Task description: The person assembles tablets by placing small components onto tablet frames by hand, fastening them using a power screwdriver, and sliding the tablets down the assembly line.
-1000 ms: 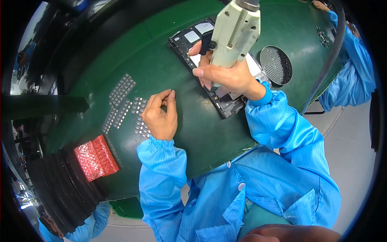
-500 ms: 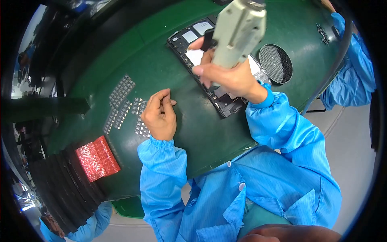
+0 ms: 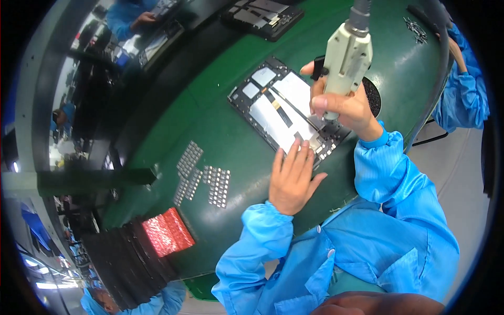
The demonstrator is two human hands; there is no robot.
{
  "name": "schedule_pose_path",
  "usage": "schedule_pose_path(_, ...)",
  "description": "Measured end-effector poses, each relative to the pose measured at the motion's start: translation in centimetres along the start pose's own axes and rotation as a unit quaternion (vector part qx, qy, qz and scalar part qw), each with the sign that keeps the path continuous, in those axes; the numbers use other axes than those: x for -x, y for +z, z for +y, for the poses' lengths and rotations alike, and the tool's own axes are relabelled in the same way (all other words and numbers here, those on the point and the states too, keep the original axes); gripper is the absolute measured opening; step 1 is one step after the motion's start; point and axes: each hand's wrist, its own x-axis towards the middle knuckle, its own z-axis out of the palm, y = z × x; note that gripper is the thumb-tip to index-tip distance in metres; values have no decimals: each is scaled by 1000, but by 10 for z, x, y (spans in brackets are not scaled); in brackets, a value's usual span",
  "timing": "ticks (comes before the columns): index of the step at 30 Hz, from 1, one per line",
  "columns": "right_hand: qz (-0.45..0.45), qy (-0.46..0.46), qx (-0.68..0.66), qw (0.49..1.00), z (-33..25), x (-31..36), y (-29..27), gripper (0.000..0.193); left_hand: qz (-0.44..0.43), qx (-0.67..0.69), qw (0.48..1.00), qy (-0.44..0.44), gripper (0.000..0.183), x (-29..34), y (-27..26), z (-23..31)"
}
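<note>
An opened tablet [image 3: 286, 133] lies tilted on the table, its silver inner plate, flat cables and black frame exposed. My left hand [image 3: 292, 181] rests with straight fingers, their tips over the tablet's near edge beside a small circuit board. My right hand [image 3: 346, 107] is closed around a cream-coloured electric screwdriver [image 3: 345, 65], held almost upright with its cable leading up. Its lower end is over the right part of the tablet; whether the bit touches a screw cannot be made out. Partly behind the hand stands a round dish [image 3: 371, 97] of tiny dark pieces, probably screws.
Left of the tablet lie sheets of small parts [image 3: 218, 186]. A red bubble-wrap packet [image 3: 168, 232] is by black folded material [image 3: 123, 262]. Another opened tablet [image 3: 262, 18] lies at the far side. A dark cable [image 3: 443, 68] hangs at right, near a co-worker's sleeve [image 3: 462, 100].
My left hand has moved from beside the sheets of parts onto the tablet's near edge, its fingers straightening. The screwdriver, still in my right hand, is now over the tablet's right part. The view has shifted.
</note>
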Motion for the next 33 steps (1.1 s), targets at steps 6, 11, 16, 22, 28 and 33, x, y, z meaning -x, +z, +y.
schedule_pose_path(6,-16,34,-6,999,-1,9,-10,41,40,-98,994,-7,42,-19,5,-50)
schedule_pose_path(11,-130,55,-70,988,24,9,0,38,34,-170,979,-105,38,-45,-29,-148)
schedule_pose_path(16,-167,140,-104,970,24,16,9,31,-74,-174,933,-307,38,-77,-62,-225)
schedule_pose_path(22,-133,-1,30,991,30,20,11,29,-13,-156,978,-137,43,-140,-20,-209)
schedule_pose_path(28,-157,-12,30,987,26,21,9,29,-45,-94,988,-113,64,-210,35,-182)
schedule_pose_path(33,-169,-11,5,986,28,20,8,36,-75,-106,983,-128,83,-240,40,-207)
